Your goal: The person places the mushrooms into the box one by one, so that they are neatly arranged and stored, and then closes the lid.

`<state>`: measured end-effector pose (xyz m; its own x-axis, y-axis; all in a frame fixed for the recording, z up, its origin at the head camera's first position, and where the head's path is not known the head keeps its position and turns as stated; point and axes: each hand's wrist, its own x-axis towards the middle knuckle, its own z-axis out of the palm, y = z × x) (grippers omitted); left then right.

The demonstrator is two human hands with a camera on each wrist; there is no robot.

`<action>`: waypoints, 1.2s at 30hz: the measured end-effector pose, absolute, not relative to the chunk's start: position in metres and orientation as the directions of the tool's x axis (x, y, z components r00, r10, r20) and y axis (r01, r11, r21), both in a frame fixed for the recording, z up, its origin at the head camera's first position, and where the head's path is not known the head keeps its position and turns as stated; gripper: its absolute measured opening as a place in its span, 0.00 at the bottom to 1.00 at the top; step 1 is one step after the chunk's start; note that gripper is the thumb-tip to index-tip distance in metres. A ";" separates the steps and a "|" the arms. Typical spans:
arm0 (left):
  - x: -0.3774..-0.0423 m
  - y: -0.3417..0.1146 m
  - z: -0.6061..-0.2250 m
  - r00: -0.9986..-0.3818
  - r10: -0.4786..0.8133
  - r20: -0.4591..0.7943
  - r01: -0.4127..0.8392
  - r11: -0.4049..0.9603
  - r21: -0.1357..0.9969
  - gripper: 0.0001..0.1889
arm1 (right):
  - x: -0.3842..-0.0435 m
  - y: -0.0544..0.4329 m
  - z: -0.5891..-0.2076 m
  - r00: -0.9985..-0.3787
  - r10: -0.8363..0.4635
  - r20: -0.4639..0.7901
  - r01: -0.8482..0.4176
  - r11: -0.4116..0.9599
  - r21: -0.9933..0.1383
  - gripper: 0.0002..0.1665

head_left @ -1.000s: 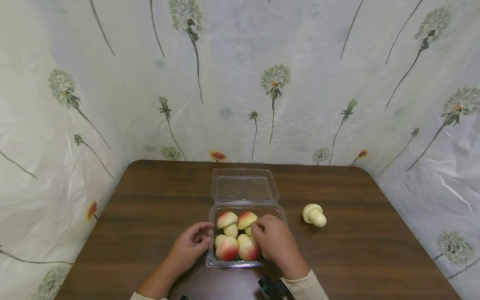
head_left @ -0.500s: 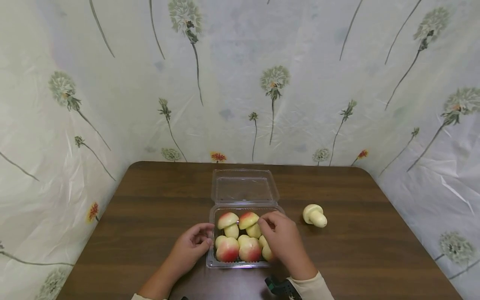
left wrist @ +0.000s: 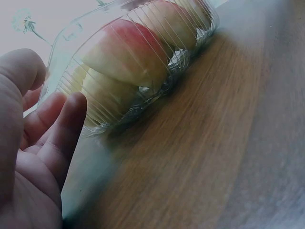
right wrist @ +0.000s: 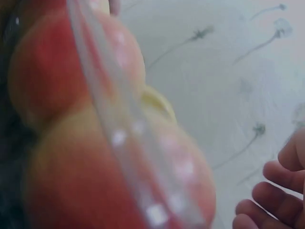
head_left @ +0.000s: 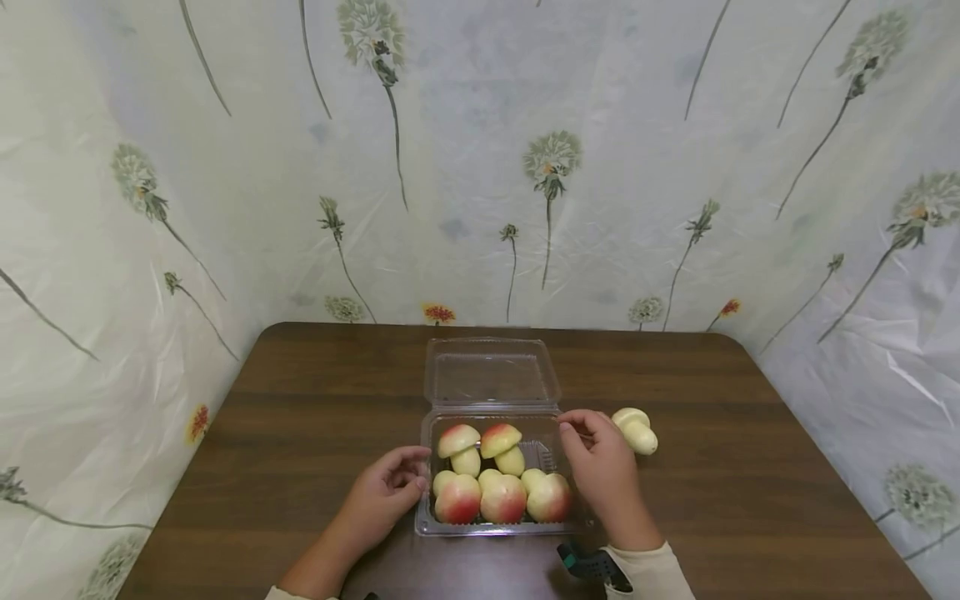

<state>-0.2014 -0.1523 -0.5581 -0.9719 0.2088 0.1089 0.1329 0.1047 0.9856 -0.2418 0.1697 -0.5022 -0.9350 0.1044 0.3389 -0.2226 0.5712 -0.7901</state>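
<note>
A clear plastic clamshell box (head_left: 491,530) holds several toy mushrooms with red-and-yellow caps. Two stand in its back row, such as the back middle mushroom (head_left: 501,440); three more, including the front right mushroom (head_left: 548,498), fill the front row. Ribbed floor shows at the back right. My left hand (head_left: 386,487) stays at the left wall, fingers loosely bent and close to the plastic, holding nothing. Over the right rim is my right hand (head_left: 603,462), its fingers relaxed. Just beyond it a pale cream mushroom (head_left: 637,432) lies on the table, partly covered by that hand.
The box's hinged lid (head_left: 491,372) lies folded back behind it. The brown wooden table (head_left: 322,392) ends at the far side against a dandelion-patterned sheet (head_left: 457,167), which also hangs on both sides.
My right hand has left the back middle mushroom and moved right to the box's rim, uncovering the front right mushroom and overlapping the pale one. The left hand has hardly moved.
</note>
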 end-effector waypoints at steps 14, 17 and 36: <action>-0.200 -0.154 -0.558 -0.969 0.211 0.127 0.149 0.091 0.985 0.20 | -0.254 0.224 -0.510 -0.906 0.280 0.319 -0.107 0.575 -0.811 0.11; -0.200 -0.153 -0.558 -0.969 0.210 0.127 0.148 0.083 0.986 0.20 | -0.253 0.235 -0.509 -0.911 0.298 0.286 -0.065 0.581 -0.811 0.13; -0.200 -0.150 -0.555 -0.971 0.214 0.109 0.130 0.086 0.988 0.20 | -0.262 0.281 -0.523 -0.923 0.326 0.205 0.026 0.584 -0.811 0.28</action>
<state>-0.1999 -0.1504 -0.5553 -0.9707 0.2140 0.1094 0.1303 0.0860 0.9877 -0.2617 0.2809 -0.5230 -0.9228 0.3262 0.2050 0.0261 0.5838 -0.8115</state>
